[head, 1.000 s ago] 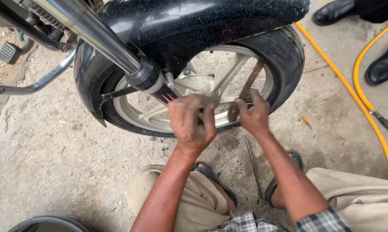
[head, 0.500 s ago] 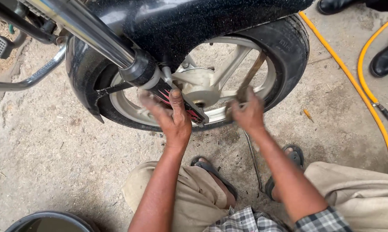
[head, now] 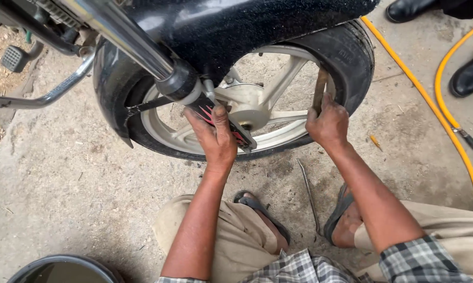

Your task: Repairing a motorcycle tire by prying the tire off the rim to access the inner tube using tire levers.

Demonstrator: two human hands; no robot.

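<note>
Standing right behind the person squatting at the front wheel (head: 257, 105) of a motorcycle, so everything here is relative to that wheel. The left hand (head: 215, 137) is pressed against the lower fork leg (head: 223, 123) just in front of the hub, fingers curled over the red-and-black part of it; looks like a bracing hold more than a full clench, and I can't tell if anything small is in the palm. The right hand (head: 328, 123) is closed tight around the bottom of a rusty metal bar (head: 319, 90), some kind of tyre lever, which stands nearly upright with its top tucked in at the rim (head: 294, 137) on the right side of the wheel, against the tyre (head: 354, 63).

As far as progress goes, my read is it's early: the tyre looks seated all the way round, the wheel is mounted in the fork, mudguard (head: 236, 26) on top. So levering has only begun, most of it is left.

A second thin rod (head: 309, 195) lies on the concrete just below the wheel, between the sandalled feet. A yellow hose (head: 430, 105) runs off to the right, a dark bucket (head: 63, 268) sits well below-left.
</note>
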